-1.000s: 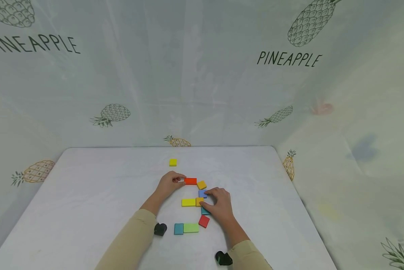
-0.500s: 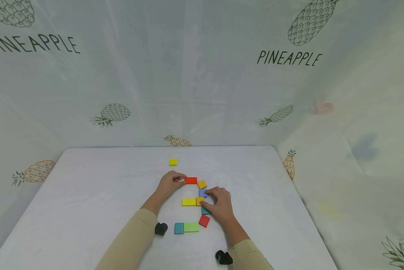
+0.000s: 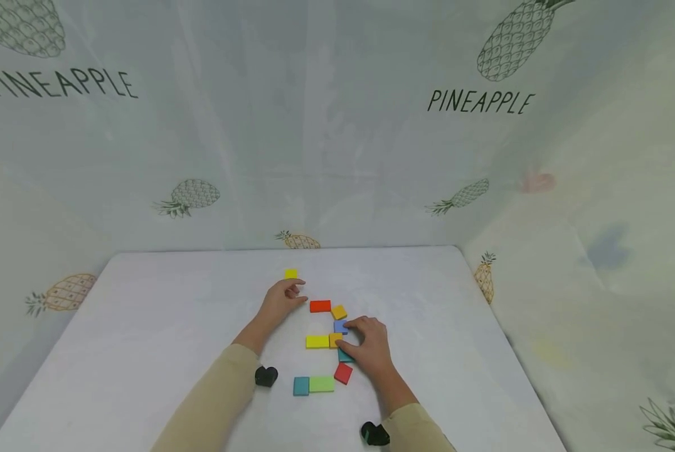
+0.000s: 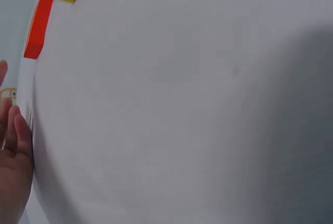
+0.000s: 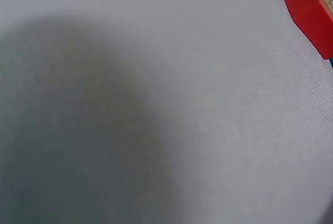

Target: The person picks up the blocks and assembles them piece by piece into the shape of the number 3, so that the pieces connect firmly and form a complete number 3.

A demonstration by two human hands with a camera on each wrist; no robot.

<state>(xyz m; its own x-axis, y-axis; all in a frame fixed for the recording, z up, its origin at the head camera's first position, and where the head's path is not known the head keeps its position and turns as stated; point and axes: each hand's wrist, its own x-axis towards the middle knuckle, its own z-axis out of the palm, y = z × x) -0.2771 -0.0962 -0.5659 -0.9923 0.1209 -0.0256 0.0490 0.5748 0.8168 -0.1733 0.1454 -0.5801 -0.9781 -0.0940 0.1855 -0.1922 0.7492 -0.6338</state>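
In the head view my left hand (image 3: 281, 300) hovers just left of a red rectangular block (image 3: 320, 306), apart from it, thumb and fingers spread with nothing between them. A yellow square block (image 3: 291, 274) lies just beyond its fingertips. My right hand (image 3: 369, 344) rests at the right side of the block row, its index finger on a blue block (image 3: 340, 326) and its thumb by an orange square block (image 3: 335, 341). Under that hand a teal block (image 3: 345, 356) is partly covered. The left wrist view catches the left hand (image 4: 13, 156) at its edge.
Around the row lie an orange block (image 3: 339, 312), a yellow rectangle (image 3: 317, 342), a tilted red square (image 3: 343, 373), a light green rectangle (image 3: 322, 384) and a teal square (image 3: 300, 386). Black heart-shaped pieces (image 3: 266, 376) show at both sleeves. A pineapple-print curtain (image 3: 337, 125) hangs behind the table (image 3: 162, 326).
My left hand has let go of the red rectangular block and shifted slightly left and away from it, towards the yellow square. The right hand stays at the same blocks.
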